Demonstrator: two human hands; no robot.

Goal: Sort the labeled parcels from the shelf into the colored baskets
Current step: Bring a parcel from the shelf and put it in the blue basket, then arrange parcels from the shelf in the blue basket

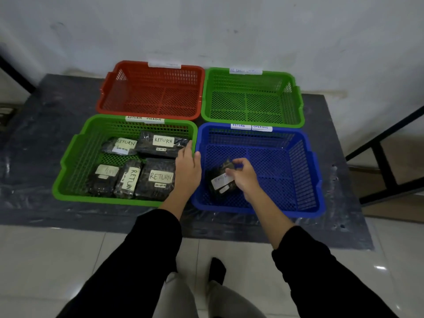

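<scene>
**Right hand has the parcel, low in the blue basket**

The right hand [243, 176] pinches the black parcel [220, 187] near its far end. The parcel sits low in the near-left part of the blue basket [298, 210], its long axis running roughly away from the person. The left hand [188, 167], fingers straight and holding nothing, rests just beside it over the right rim of the near green basket [68, 161], so the right hand is the nearer one.

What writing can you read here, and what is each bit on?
"RETURN": four parcels in the near green basket.
"RETURN OVERDUE": rim tag on that basket.
"RETURN", "OVERDUE": two tags on the blue basket.
Too blurred: red basket tag, far green basket tag, fifth parcel, blue basket's parcel.
</scene>
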